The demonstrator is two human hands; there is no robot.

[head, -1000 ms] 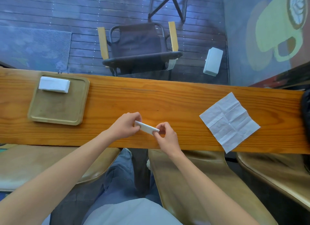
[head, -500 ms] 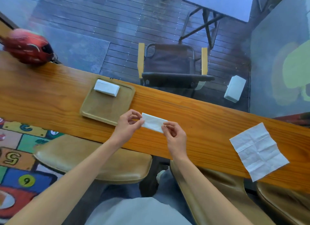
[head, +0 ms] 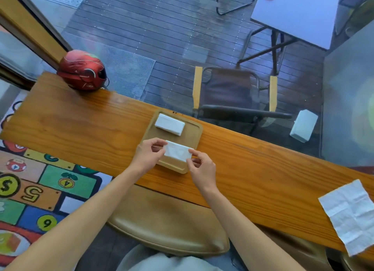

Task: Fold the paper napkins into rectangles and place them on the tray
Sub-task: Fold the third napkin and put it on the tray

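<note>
A folded white napkin rectangle (head: 178,153) is held just over the near half of the wooden tray (head: 195,132). My left hand (head: 148,155) pinches its left end and my right hand (head: 202,167) pinches its right end. Another folded napkin (head: 169,124) lies at the tray's far left corner. An unfolded, creased white napkin (head: 352,214) lies flat on the wooden counter (head: 81,127) far to the right, its near corner hanging over the counter's front edge.
A red helmet (head: 83,70) sits at the counter's far left end. Tan stool seats (head: 168,226) stand below the near edge. Beyond the glass are a folding chair (head: 232,97), a white box (head: 303,126) and a small table (head: 293,14).
Both hands carried the folded napkin leftward from the bare counter to above the tray's near half. The view swung left, bringing the helmet into sight.
</note>
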